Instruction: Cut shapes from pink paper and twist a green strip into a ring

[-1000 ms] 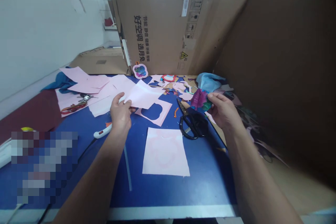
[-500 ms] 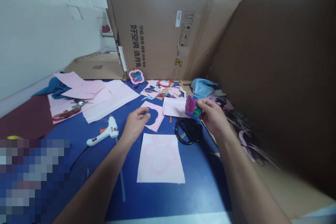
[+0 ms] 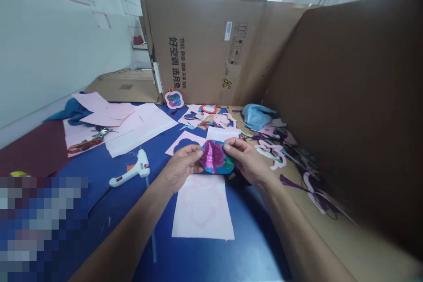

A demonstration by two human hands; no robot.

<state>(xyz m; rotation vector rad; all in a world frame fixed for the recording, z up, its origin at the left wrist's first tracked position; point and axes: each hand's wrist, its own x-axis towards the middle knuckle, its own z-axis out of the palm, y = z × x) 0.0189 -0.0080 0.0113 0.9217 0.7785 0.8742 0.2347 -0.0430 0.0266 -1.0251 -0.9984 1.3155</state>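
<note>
Shiny flower-like piece [image 3: 214, 157] has shifted left; my left hand [image 3: 180, 167] joins my right hand [image 3: 248, 161], both pinching opposite edges, probably to keep it spread.

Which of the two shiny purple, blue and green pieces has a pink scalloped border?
The far piece, beside the brown cardboard panel; the near piece, held by left hand and right hand, shows no such border.

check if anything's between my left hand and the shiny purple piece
Nothing visible stands between them: the left hand grips the left edge of the shiny purple piece, and the right hand holds its right side. The pale sheet lies on the table nearer you, not between them.
</note>
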